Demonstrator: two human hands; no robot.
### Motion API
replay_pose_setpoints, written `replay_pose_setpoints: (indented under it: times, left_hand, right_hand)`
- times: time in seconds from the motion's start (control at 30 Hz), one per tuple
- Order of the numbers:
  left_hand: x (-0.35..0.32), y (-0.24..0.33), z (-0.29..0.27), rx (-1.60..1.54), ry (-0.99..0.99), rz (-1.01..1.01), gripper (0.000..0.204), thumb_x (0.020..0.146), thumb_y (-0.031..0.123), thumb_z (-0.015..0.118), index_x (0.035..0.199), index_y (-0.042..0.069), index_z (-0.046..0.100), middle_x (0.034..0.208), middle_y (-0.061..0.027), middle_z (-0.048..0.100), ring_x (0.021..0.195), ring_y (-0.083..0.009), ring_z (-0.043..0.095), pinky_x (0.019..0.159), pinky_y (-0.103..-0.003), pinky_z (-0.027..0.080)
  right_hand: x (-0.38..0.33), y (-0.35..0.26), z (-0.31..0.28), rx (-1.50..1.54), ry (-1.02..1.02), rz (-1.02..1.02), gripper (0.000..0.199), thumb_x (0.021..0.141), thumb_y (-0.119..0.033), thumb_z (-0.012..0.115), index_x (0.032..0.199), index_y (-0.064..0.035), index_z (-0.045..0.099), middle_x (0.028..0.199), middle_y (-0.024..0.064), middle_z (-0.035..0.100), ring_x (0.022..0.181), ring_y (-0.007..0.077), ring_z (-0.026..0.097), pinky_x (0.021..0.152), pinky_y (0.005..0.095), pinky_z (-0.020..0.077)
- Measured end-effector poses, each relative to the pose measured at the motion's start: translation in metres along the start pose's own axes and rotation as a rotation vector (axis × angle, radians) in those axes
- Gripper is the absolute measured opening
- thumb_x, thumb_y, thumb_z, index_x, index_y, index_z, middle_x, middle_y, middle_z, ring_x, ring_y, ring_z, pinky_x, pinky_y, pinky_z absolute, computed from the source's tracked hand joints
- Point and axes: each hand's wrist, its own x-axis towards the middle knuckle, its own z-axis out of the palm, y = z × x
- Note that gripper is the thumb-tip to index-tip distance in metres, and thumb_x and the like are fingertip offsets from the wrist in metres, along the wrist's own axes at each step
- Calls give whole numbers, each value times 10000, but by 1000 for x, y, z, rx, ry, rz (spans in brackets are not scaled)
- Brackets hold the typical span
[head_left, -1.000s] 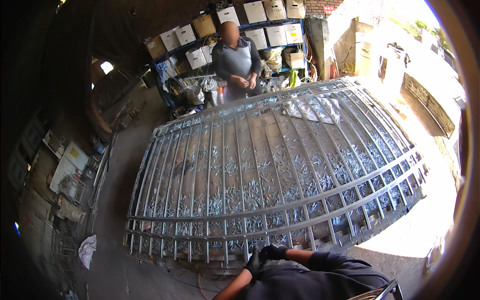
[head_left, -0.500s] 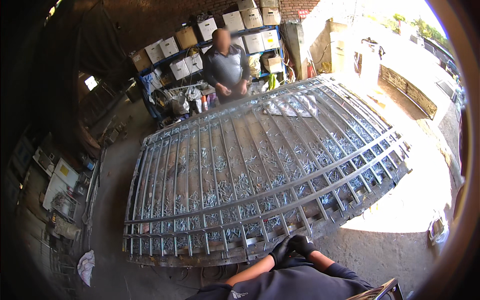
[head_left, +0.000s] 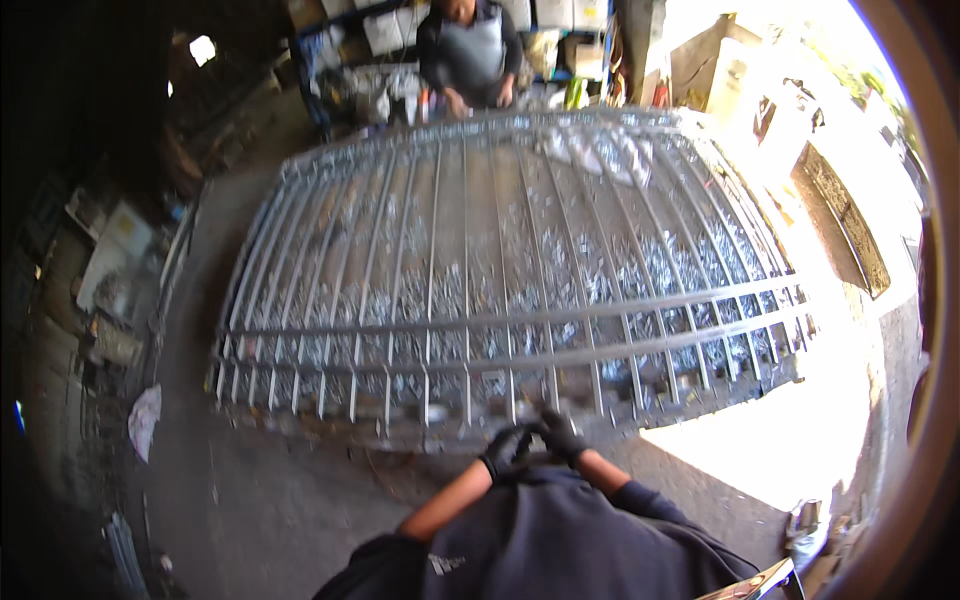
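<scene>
My left hand [head_left: 507, 448], in a black glove, is in front of the near edge of a large work table [head_left: 400, 436]. Beside it, fingers close to the left hand's, is my right hand [head_left: 560, 436], also black-gloved. Motion blur smears the fingers, so whether anything is between them does not show. Across the table lies a long metal grille [head_left: 480, 362] of parallel bars joined by curved crosswise rails; the bar ends point toward me. Many short shiny metal pieces [head_left: 420, 300], like screws or pins, are strewn under and between the bars.
A co-worker [head_left: 472, 55] stands at the far side, hands by the table's edge. Behind are shelves with boxes [head_left: 385, 32]. A crumpled white sheet [head_left: 590, 155] lies at the grille's far right. A pale bag [head_left: 144, 422] rests on the floor [head_left: 270, 510] at left.
The view has tilted and turned, so the table sits higher in the picture. My hands are still close together at the near edge. The co-worker's hands have lowered toward the table.
</scene>
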Motion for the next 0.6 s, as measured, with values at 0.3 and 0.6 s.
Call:
replay_pose_setpoints:
  times: [0.3, 0.6]
  left_hand:
    - [55, -6, 87, -935, 465, -741, 309, 998, 391, 562, 931, 98, 631, 549, 68, 351, 419, -58, 278, 398, -256, 229]
    - [16, -92, 61, -1073, 878, -784, 275, 996, 417, 557, 874, 181, 627, 534, 97, 293, 413, -36, 235, 392, -240, 173]
  right_hand:
    - [53, 19, -117, 371, -463, 468, 292, 1026, -267, 538, 808, -78, 585, 626, 20, 578, 492, 116, 561, 448, 278, 444]
    - [221, 33, -67, -265, -579, 12, 224, 972, -206, 508, 875, -36, 618, 826, 106, 665, 725, 209, 688, 615, 334, 539]
